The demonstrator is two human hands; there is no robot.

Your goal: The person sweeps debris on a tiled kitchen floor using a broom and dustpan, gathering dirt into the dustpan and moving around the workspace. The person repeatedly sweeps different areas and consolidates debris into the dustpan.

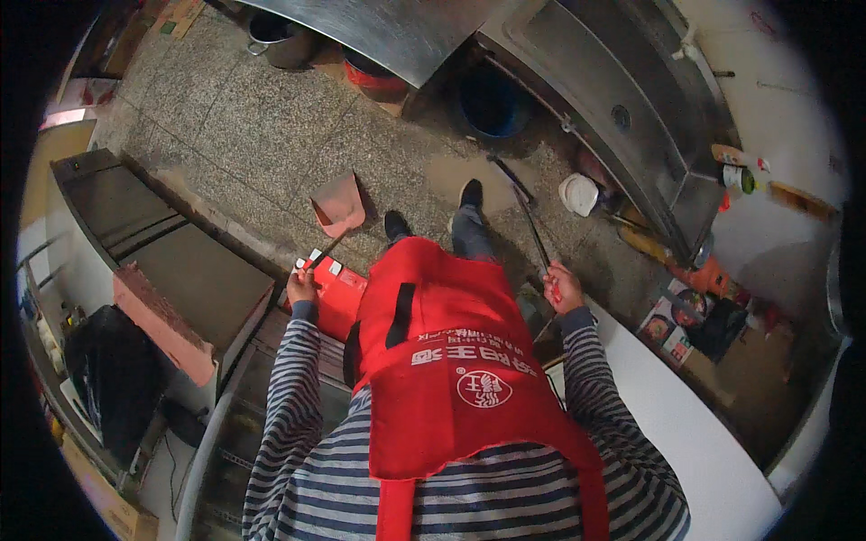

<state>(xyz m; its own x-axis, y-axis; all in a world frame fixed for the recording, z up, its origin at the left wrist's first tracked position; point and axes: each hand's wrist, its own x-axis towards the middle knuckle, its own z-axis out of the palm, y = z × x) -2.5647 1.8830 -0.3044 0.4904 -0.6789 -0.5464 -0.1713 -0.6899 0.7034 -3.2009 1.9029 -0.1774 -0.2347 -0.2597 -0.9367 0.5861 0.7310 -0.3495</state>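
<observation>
My left hand (302, 285) grips the dark handle of a pink dustpan (340, 203). The pan sits low by the floor, ahead and to the left of my feet. In my right hand (563, 287) is the handle of a long-handled floor sweeper (512, 179), either a broom or a squeegee. Its narrow dark head lies on the floor in front of my right shoe (471, 194). Around that head the speckled floor (223, 128) has a wet-looking, pale brown patch (460, 172).
A steel sink counter (595, 88) runs along the right, with a blue tub (494, 101) underneath. A white container (579, 195) stands near the sweeper. Ahead are a metal pot (281, 44) and a red-lined bin (375, 78). A dark-topped cabinet (196, 264) borders the left.
</observation>
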